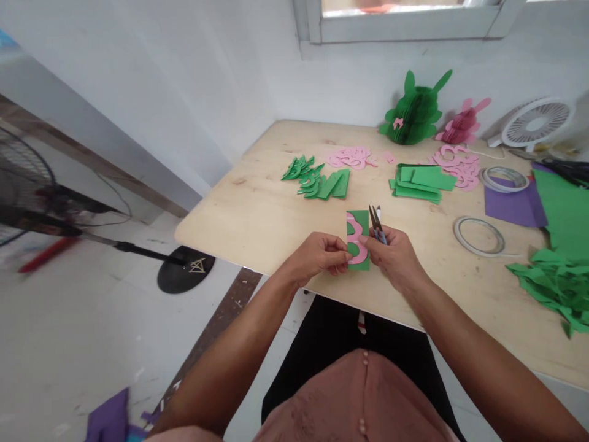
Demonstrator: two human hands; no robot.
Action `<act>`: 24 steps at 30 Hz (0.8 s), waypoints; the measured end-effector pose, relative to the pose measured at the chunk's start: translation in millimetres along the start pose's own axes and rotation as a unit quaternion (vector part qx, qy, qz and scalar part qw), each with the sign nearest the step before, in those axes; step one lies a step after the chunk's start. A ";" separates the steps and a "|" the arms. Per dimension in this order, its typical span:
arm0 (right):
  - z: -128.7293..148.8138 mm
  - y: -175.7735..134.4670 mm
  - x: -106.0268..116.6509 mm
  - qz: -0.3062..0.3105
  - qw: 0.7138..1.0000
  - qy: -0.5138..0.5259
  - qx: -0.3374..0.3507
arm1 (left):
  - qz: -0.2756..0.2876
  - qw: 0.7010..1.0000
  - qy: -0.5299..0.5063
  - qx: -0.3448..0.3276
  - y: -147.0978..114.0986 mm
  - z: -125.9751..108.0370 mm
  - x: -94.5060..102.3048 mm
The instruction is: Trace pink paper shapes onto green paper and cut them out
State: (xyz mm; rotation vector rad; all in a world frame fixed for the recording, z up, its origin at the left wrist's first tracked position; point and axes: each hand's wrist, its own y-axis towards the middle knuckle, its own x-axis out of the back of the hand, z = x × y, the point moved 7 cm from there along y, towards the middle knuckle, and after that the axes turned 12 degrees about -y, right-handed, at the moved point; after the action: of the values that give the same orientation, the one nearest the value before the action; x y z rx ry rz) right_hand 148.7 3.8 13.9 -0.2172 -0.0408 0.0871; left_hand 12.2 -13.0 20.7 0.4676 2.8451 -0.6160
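No words or numbers are legible; the floor fan [133,249] bears an angular gold mark [197,265] on its base [172,274].

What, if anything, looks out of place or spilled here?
Purple paper at the lower left, apparently on the floor, looks out of place, since most paper lies on the table; it may have been dropped.

Two hands in action, left hand [322,253] and right hand [394,255]! One pair of scissors [377,224] in the right, one green card [363,221], one pink cutout [358,227] over it. And there they are, two paper figures: one green figure [416,113], one pink figure [461,127]! Two tape rolls [504,188] [458,233], two fans: one white fan [537,123], one standing fan [151,254]. Two pink piles [352,157] [458,166], their overlapping pieces beyond counting!
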 end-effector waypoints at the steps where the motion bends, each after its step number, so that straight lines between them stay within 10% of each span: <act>1: 0.4 -0.1 -0.1 -0.001 1.000 0.000 -0.001 | 0.001 1.000 0.000 0.001 0.3 0.5 0.2; 24: 4.0 -4.3 -4.1 0.041 0.996 0.071 -0.041 | 0.119 0.991 -0.037 0.042 -8.1 10.7 -4.4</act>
State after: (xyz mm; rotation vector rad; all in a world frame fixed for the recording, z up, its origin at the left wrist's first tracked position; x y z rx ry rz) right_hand 144.8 0.0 18.6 -0.3064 0.1064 0.1508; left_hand 14.8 -25.8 15.2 0.7683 2.6469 -0.6936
